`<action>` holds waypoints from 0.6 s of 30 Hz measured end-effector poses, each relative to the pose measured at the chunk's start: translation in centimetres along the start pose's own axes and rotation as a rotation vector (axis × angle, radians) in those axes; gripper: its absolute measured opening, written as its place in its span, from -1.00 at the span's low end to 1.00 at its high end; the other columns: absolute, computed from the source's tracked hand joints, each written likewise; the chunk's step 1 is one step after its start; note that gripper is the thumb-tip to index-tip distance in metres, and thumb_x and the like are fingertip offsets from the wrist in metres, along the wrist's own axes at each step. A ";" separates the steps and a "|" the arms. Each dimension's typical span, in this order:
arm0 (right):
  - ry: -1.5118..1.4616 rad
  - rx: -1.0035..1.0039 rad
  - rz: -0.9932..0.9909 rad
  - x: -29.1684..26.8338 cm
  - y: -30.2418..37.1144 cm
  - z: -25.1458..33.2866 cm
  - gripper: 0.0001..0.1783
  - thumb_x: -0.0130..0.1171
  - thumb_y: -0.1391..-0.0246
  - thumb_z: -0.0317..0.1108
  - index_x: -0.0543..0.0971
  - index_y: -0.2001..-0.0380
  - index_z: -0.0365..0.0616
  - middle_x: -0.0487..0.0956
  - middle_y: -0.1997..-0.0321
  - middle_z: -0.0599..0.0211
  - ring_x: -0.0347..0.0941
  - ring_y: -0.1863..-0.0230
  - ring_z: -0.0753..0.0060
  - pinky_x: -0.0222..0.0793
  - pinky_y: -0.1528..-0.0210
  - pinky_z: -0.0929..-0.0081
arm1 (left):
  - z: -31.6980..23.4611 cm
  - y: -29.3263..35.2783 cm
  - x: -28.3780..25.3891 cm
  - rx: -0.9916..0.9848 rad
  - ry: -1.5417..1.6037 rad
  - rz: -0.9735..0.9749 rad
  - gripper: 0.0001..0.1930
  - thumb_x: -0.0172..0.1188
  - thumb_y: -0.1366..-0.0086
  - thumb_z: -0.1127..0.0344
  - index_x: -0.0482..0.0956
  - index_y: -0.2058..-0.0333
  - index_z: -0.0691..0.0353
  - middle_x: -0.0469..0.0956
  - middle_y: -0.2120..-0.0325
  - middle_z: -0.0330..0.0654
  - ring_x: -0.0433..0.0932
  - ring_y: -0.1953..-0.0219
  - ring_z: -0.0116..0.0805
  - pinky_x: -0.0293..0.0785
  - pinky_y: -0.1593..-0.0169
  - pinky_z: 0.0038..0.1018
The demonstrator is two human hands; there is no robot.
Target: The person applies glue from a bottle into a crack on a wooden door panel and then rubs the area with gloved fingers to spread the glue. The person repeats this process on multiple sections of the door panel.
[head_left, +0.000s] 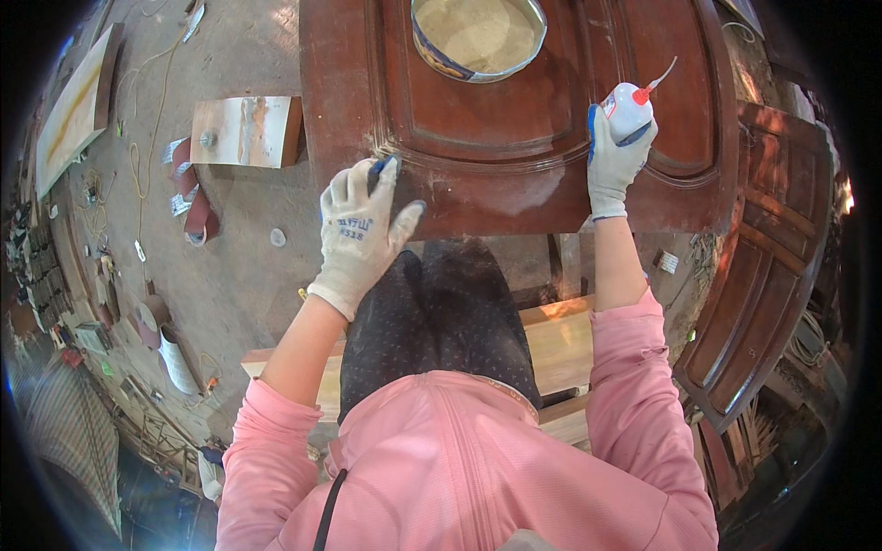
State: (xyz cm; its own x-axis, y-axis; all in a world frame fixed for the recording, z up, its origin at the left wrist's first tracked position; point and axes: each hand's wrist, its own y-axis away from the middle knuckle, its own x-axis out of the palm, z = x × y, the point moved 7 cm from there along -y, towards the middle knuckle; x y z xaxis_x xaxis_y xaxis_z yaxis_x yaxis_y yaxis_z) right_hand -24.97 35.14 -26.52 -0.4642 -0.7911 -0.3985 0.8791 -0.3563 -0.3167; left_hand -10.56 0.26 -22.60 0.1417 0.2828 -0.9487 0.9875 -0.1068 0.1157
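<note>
My right hand [614, 170], in a white glove with blue-coated fingers, is wrapped round a white squeeze bottle [628, 110]. The bottle has a red cap and a thin, bent nozzle that points up and right. Below both hands lies a dark reddish-brown panelled wooden door [496, 202]. My left hand [356, 216], in a matching glove, is at the door's near left part, thumb held apart and fingers partly bent. Its fingertips are beside a pale, dusty spot [386, 147] on the moulding. I see nothing held in it.
A round basin of tan powder [478, 35] stands on the door. Left on the floor are a pale wooden block [243, 131], a curled sandpaper strip [197, 219] and a cord [140, 174]. Another brown door [763, 266] leans at the right. Pale boards [560, 344] lie near my legs.
</note>
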 end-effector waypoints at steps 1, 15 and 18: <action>-0.010 0.004 0.004 -0.1 -0.1 -0.1 -0.20 0.58 -0.01 -0.33 0.34 -0.23 -0.23 0.48 -0.21 0.12 0.44 -0.21 0.24 0.38 -0.28 0.22 | -0.9 -0.1 0.1 0.095 0.026 -0.006 -0.29 0.24 -0.37 -0.08 0.39 -0.35 0.24 0.34 -0.28 -0.02 0.29 -0.34 0.02 0.19 -0.41 -0.02; -0.010 -0.018 -0.002 0.2 0.1 0.0 -0.22 0.59 0.00 -0.32 0.37 -0.21 -0.23 0.50 -0.18 0.12 0.46 -0.19 0.24 0.39 -0.26 0.23 | 4.6 -3.0 -0.5 0.449 -0.229 0.095 -0.27 0.24 -0.35 -0.02 0.33 -0.41 0.17 0.33 -0.42 -0.10 0.20 -0.50 -0.13 -0.01 -0.58 -0.14; -0.005 -0.019 0.002 0.2 0.0 0.0 -0.22 0.59 0.00 -0.32 0.37 -0.21 -0.23 0.51 -0.18 0.12 0.46 -0.18 0.24 0.39 -0.26 0.23 | 6.7 -3.8 -1.6 0.273 -0.314 -0.022 -0.25 0.23 -0.36 -0.07 0.32 -0.41 0.19 0.33 -0.41 -0.10 0.17 -0.51 -0.10 -0.05 -0.58 -0.09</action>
State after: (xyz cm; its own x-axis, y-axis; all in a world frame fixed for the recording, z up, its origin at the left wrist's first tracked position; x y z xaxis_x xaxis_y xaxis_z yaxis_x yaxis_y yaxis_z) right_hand -25.04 34.98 -26.57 -0.4617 -0.7943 -0.3948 0.8778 -0.3450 -0.3324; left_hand -14.96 -6.17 -23.46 0.0518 -0.0119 -0.9986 0.9297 -0.3645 0.0525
